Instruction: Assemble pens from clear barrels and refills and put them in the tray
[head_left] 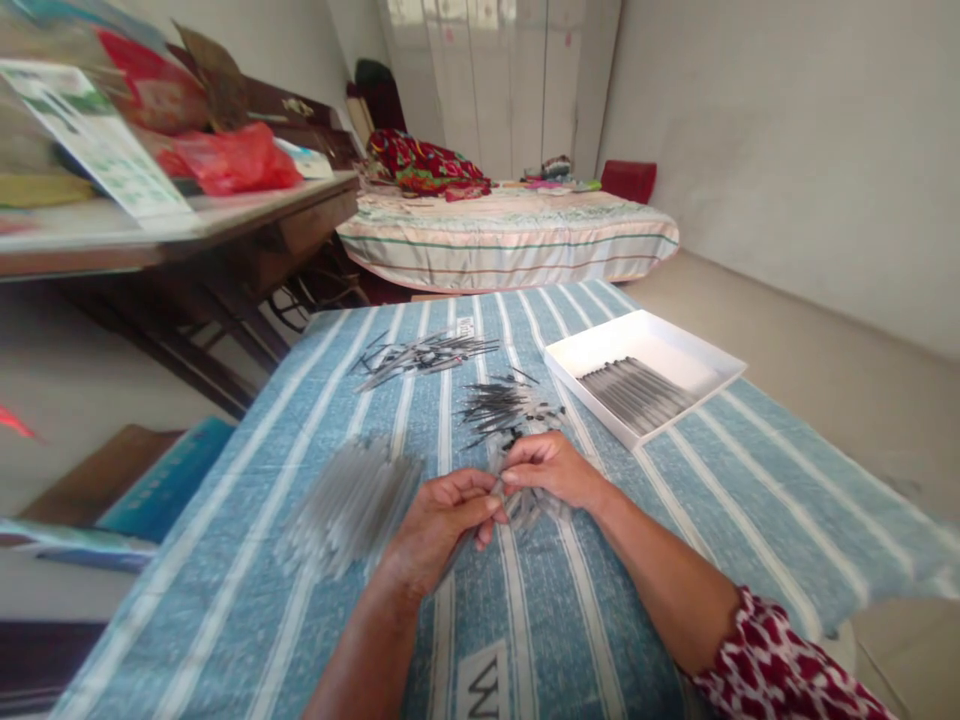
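Note:
My left hand [439, 525] and my right hand [551, 468] meet over a blue striped cloth [675, 520], fingers pinched together on a thin grey stick [496, 487] held between them. Under my right hand lies a small heap of similar pieces [525, 508]. A pile of pale grey tubes [349, 505] lies left of my left hand. Beyond my hands lies a heap of thin dark sticks [499, 405], and another heap [424, 357] lies further back. A white tray [705, 352] at the right holds a row of dark finished sticks [634, 392].
A dark wooden desk [247, 225] with papers and a red bag [232, 160] stands at the left. A bed [510, 235] with a striped cover is at the back. Bare floor [825, 370] lies to the right.

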